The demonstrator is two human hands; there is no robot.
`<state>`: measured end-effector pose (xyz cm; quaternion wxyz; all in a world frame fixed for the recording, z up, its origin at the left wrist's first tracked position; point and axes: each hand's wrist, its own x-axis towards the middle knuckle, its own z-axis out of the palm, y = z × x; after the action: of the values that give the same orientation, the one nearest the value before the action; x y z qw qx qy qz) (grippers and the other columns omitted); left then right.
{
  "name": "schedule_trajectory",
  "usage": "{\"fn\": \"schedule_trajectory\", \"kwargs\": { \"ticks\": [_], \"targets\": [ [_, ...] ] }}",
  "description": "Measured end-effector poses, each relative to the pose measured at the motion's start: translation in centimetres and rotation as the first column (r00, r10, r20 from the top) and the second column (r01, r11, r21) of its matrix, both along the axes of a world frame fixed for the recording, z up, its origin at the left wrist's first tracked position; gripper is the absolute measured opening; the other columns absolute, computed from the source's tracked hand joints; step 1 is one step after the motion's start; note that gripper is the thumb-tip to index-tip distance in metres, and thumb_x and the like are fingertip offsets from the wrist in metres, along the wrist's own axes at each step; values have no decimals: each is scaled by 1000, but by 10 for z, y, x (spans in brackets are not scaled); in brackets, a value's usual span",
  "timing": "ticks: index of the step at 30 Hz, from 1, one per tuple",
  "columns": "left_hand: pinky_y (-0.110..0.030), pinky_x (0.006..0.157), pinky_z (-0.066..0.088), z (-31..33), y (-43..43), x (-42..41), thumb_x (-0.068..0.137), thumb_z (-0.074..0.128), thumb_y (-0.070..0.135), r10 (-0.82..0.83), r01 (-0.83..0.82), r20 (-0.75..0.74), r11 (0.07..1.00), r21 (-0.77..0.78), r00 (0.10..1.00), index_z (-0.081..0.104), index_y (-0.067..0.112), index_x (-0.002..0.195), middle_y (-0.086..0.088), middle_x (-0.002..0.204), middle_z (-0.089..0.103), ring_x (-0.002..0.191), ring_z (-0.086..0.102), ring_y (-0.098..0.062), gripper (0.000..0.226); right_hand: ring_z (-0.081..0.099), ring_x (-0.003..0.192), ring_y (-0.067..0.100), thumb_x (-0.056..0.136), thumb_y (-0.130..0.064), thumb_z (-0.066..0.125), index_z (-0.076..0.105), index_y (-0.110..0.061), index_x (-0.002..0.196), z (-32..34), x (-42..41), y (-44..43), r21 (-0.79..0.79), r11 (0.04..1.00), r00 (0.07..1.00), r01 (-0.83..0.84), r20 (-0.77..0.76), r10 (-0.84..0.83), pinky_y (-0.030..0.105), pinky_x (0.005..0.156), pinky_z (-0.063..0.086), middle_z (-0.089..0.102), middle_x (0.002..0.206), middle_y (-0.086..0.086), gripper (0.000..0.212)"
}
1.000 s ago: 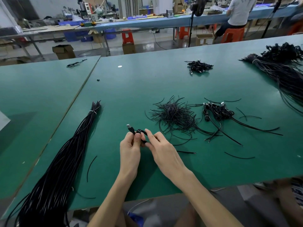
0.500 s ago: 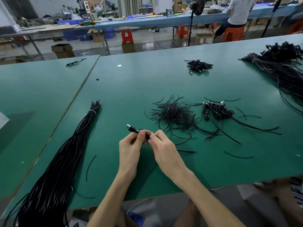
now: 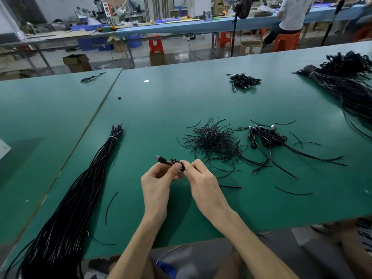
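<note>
The coiled cable (image 3: 171, 162) pinched at the fingertips is black with a silver plug, the table (image 3: 165, 109) is plain dark green, the long cable bundle (image 3: 76, 198) is glossy black with a white tie, and the stools (image 3: 286, 41) are orange.

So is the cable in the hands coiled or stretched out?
Coiled: the cable sits bunched between the left hand and right hand, plug poking out.

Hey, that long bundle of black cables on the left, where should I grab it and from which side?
Grip the cable bundle right beside its white tie, where the strands are cinched narrow. Come down from above, since it lies flat on the green table; nearer the table edge the strands fan out wide and loose.
</note>
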<state>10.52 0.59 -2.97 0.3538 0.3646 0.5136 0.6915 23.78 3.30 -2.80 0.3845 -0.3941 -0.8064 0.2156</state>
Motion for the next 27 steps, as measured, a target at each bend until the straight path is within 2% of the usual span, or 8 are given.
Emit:
{"fn": "schedule_trajectory", "kwargs": {
  "ticks": [4,7,11,16,19,22,24,27],
  "targets": [
    [-44,89,59,-1,2,-1,72,88,34,-17,19,31,999,-44,999,62,1,109,-12,80,74,79,73,-25,56,62,90,24,101,9,50,48,-5,150,-1,2,-2,1,999,996,-34,85,34,40,81,56,51,108,6,51],
    [-39,91,59,1,0,0,77,84,31,-100,100,-24,995,-32,995,74,9,110,-10,77,72,81,72,-22,41,58,90,21,102,8,50,46,-9,153,1,4,-4,32,999,989,-27,149,22,40,78,55,52,108,4,54],
    [-34,88,60,5,-3,3,80,82,28,-123,122,-48,992,-23,991,79,15,108,-13,96,78,87,72,-23,31,52,80,17,105,0,51,56,-8,144,2,5,-7,89,996,982,3,188,-20,38,68,54,51,102,2,40],
    [-27,83,58,6,-3,5,91,76,20,-111,110,-91,994,-14,990,79,16,104,-9,96,78,89,74,-23,14,63,89,19,101,4,56,51,-7,147,-1,2,-4,53,997,984,50,170,-58,33,79,58,55,110,3,48],
    [-26,84,57,4,-2,3,94,72,12,-111,109,-117,994,-23,987,79,17,100,-9,95,78,90,74,-25,11,65,90,22,101,4,56,48,-6,149,-3,1,-3,28,996,977,80,197,-84,32,76,58,52,116,4,50],
    [-29,86,57,2,0,1,95,69,8,-100,96,-157,995,-33,982,79,20,96,-6,94,78,91,74,-25,16,58,81,19,107,-9,50,45,-8,147,-4,-1,-4,55,994,956,93,273,-105,26,59,44,47,113,3,41],
    [-30,87,57,0,1,0,95,67,7,-71,65,-187,997,-38,980,79,23,94,-4,93,78,92,73,-23,20,45,72,15,111,-24,41,46,-9,141,-3,-3,-5,82,992,948,95,297,-116,25,56,35,45,108,2,35],
    [-27,85,55,-2,1,0,95,65,4,-39,32,-175,999,-44,984,79,24,91,-3,91,78,92,73,-21,24,50,78,17,109,-38,27,47,-12,133,-2,-5,-5,105,993,941,54,326,-85,27,56,38,49,104,2,41]
  ]
}}
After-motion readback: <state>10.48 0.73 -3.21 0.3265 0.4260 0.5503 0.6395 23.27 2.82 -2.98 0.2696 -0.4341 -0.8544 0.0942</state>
